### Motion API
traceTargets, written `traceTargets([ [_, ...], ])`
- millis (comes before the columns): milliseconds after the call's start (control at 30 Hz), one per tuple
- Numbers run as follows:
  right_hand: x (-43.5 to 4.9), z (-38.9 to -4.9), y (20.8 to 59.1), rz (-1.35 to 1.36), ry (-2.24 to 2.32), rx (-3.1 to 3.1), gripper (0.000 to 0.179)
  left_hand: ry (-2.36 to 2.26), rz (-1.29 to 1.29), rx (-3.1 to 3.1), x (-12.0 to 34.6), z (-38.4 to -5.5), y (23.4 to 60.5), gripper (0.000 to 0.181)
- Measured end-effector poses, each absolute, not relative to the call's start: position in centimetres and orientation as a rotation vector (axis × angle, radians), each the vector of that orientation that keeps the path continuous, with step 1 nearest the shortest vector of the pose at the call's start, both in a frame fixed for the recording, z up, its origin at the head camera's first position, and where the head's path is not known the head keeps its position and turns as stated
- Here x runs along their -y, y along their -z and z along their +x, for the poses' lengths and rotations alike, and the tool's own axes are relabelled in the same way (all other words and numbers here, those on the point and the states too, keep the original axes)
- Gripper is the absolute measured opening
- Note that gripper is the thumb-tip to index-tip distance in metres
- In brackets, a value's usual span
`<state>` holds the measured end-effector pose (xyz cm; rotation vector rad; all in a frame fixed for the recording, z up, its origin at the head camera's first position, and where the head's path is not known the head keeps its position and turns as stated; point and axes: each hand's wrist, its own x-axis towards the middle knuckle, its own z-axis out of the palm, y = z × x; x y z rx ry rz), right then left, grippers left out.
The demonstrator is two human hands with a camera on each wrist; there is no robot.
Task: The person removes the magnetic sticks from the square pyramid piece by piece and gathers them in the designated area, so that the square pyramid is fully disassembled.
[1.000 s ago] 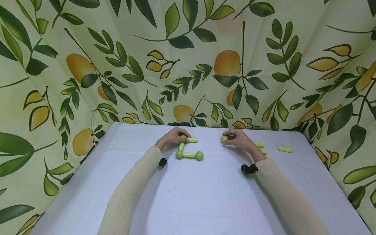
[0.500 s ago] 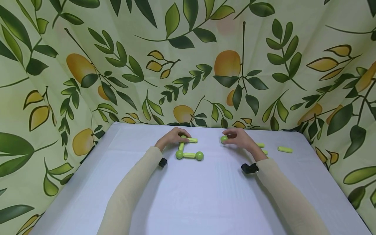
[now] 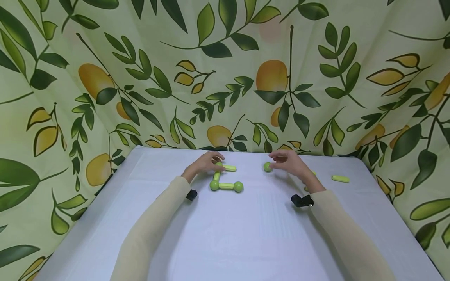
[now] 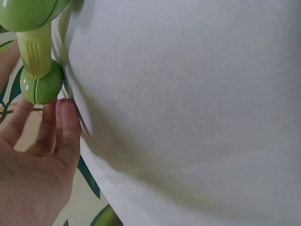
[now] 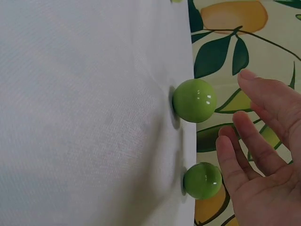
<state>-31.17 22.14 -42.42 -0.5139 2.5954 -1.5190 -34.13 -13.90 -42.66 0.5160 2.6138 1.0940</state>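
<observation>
On the white table, green balls and light-green sticks form an open-sided shape. Its near left ball (image 3: 214, 185) is linked by a stick (image 3: 226, 186) to a right ball (image 3: 238, 187). My left hand (image 3: 205, 164) stands around the far ball (image 3: 218, 165) with fingers loosely spread; in the left wrist view, fingertips are right at a ball (image 4: 41, 84) on the end of a ridged stick (image 4: 35, 54). Beside a loose green ball (image 3: 268, 167) is my right hand (image 3: 288, 164). In the right wrist view its fingers (image 5: 263, 141) are apart from the upper ball (image 5: 194, 100) and close to a lower one (image 5: 202, 181).
A loose stick (image 3: 340, 178) lies at the right of the table. More light-green pieces are partly hidden behind the right wrist. A leaf-patterned curtain (image 3: 225, 78) rises at the table's far edge. Black wrist cameras (image 3: 302, 200) hang under both wrists.
My left hand has loosened and drawn back slightly left from the far ball. My right hand has let go of its ball and shifted a little right; the ball stays on the table.
</observation>
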Motion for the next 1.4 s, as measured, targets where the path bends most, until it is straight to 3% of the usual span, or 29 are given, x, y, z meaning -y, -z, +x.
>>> traceTargets([
  [300, -21.5, -30.6, 41.8, -0.573, 1.626, -2.557, 0.039, -1.135, 0.479, -2.636, 13.8, -34.0, 42.9, 0.028],
  [633, -18.1, -30.2, 41.5, -0.731, 1.62, -2.535, 0.034, -1.176, 0.587, -2.587, 13.3, -34.2, 43.1, 0.025],
  [1067, -11.9, -31.7, 44.4, -0.805, 1.537, -2.448, 0.037, -1.15, 0.62, -2.577, 13.8, -34.2, 42.9, 0.025],
  [1400, -9.9, -32.8, 45.8, -0.862, 1.454, -2.465, 0.031, -1.175, 0.648, -2.566, 13.7, -34.4, 43.2, 0.024],
])
